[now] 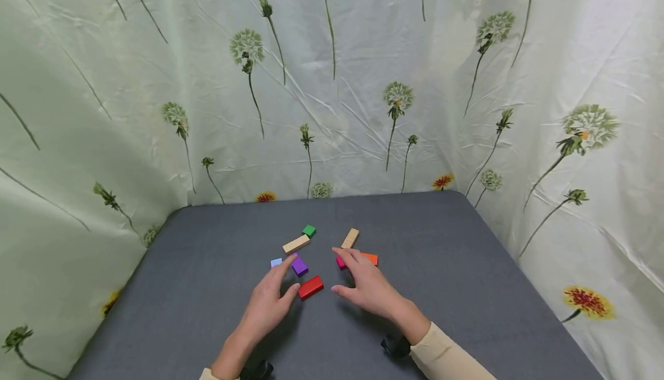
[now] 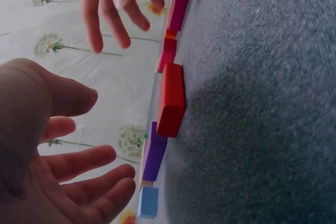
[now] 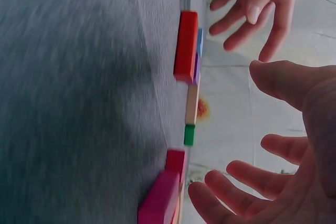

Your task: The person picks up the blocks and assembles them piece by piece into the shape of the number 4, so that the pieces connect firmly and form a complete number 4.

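The left hand (image 1: 267, 304) and right hand (image 1: 372, 289) hover, relaxed and empty, a red rectangular block (image 1: 311, 288) between them above the grey cloth tabletop (image 1: 207, 270).

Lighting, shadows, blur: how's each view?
Head: bright, curtain palest at right, soft shadows on the table under left hand and right hand; left wrist: dimmer, red block edges readable; right wrist: also dim, table blurred toward the left, broad dark shadow.
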Tool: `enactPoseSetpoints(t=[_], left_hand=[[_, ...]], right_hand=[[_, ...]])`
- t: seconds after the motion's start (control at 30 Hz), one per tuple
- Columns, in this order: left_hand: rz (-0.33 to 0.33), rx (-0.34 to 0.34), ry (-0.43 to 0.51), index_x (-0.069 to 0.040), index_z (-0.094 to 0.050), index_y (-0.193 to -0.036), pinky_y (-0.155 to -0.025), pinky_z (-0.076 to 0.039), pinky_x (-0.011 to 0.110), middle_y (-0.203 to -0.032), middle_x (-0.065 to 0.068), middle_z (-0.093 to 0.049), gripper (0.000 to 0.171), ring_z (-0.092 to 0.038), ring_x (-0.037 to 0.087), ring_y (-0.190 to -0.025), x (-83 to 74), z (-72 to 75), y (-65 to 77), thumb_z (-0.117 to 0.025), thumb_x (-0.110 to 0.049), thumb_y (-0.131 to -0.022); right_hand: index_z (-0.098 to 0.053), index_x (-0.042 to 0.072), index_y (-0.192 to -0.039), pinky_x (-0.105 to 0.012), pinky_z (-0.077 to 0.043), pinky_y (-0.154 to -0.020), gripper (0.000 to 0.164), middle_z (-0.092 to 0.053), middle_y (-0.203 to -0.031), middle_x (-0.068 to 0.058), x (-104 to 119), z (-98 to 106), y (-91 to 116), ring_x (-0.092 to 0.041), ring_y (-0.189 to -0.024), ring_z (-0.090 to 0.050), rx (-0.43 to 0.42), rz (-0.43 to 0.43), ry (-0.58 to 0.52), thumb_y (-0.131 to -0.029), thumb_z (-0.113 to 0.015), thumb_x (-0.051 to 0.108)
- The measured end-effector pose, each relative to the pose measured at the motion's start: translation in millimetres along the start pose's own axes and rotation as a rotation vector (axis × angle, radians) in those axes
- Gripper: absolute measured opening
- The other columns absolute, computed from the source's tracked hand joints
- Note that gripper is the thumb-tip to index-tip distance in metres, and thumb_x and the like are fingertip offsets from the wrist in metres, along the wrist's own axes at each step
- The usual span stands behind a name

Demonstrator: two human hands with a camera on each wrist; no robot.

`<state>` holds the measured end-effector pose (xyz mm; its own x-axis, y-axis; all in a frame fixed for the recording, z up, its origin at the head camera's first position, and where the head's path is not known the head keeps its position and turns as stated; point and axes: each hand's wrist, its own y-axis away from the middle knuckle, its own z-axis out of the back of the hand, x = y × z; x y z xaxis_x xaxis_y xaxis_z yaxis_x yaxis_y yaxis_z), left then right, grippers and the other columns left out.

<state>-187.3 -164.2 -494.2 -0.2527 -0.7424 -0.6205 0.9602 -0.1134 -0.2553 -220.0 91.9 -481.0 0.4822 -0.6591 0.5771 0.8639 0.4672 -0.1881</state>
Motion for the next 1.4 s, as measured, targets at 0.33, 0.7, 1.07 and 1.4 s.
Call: enactPoseSetpoints(t=[0.33,0.7,1.07,1.4], left_hand=[[0.040,0.061,0.046,-0.015,-0.060,-0.137,-0.091,-0.050,0.052,-0.129,0.006,-0.063,0.049,-0.062,0.028,-0.113,2.2,-6.8,-1.7,-0.076,-0.017,-0.091],[0.069,0.114,0.158,-0.013,-0.066,-0.129,-0.079,-0.052,0.042,-0.116,0.006,-0.067,0.044,-0.063,0.021,-0.098,8.9,-10.1,-6.3,-0.078,-0.010,-0.088],[0.094,0.154,0.154,-0.011,-0.073,-0.119,-0.074,-0.050,0.035,-0.106,0.000,-0.067,0.040,-0.061,0.014,-0.089,14.7,-15.8,-9.9,-0.083,-0.005,-0.081],[0.115,0.195,0.071,-0.008,-0.076,-0.112,-0.070,-0.045,0.035,-0.093,-0.002,-0.060,0.037,-0.054,0.015,-0.080,14.3,-19.3,-15.5,-0.087,-0.008,-0.077]], right_hand=[[-0.042,0.024,-0.153,-0.038,-0.050,-0.091,0.073,-0.054,-0.136,-0.004,9,-21,-9,-0.019,-0.112,-0.057,0.074,-0.001,-0.111,-0.090,-0.078,0.035],[-0.058,0.015,-0.140,-0.026,-0.048,-0.066,0.058,-0.064,-0.114,0.002,14,-38,-21,-0.009,-0.078,-0.058,0.068,-0.118,-0.228,-0.087,-0.081,0.022],[-0.068,0.009,-0.128,-0.027,-0.047,-0.063,0.044,-0.067,-0.094,0.004,9,-44,-27,-0.011,-0.071,-0.057,0.054,-0.190,-0.282,-0.086,-0.080,0.014],[-0.074,0.008,-0.118,-0.028,-0.045,-0.064,0.034,-0.062,-0.081,0.007,12,-50,-29,-0.011,-0.072,-0.055,0.044,-0.237,-0.247,-0.085,-0.081,0.014]])
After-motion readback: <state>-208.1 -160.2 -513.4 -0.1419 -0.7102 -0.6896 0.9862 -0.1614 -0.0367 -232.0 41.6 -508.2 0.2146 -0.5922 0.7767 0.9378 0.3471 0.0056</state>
